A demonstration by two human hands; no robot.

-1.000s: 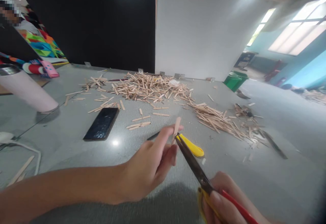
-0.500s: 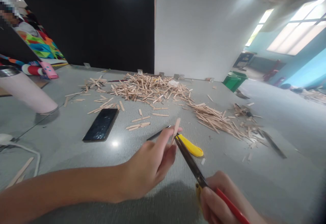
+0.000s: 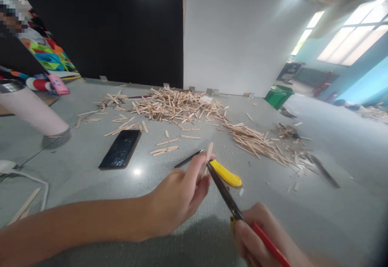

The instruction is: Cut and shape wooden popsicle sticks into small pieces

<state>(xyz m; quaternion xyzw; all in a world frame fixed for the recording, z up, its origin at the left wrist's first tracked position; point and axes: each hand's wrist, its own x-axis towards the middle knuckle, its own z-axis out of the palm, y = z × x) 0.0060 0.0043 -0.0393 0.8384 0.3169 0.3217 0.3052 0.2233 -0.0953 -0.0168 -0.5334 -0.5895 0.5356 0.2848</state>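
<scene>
My left hand [image 3: 178,196] pinches a wooden popsicle stick [image 3: 209,151] between thumb and fingers, its upper end pointing up. In my right hand [image 3: 262,228] is a pair of scissors [image 3: 224,192] with long dark blades and a red handle; a yellowish part shows beside my fingers. The blade tips meet the popsicle stick at its middle, close to my left fingertips. Behind the blades a yellow box cutter [image 3: 227,173] lies on the grey table [image 3: 91,226]. A dark pen-like tool [image 3: 187,159] lies beyond my left hand, partly covered by it.
A large heap of wooden sticks [image 3: 178,105] lies along the back, with a bundle of sticks [image 3: 257,141] to the right. At left are a black phone [image 3: 120,149], a pink bottle [image 3: 34,109] and a white cable [image 3: 42,182]. Black and white panels [image 3: 236,36] stand behind.
The scissors and my right hand have shifted slightly left. Their blade tips now look closed together against the popsicle stick, which has moved a little to the left.
</scene>
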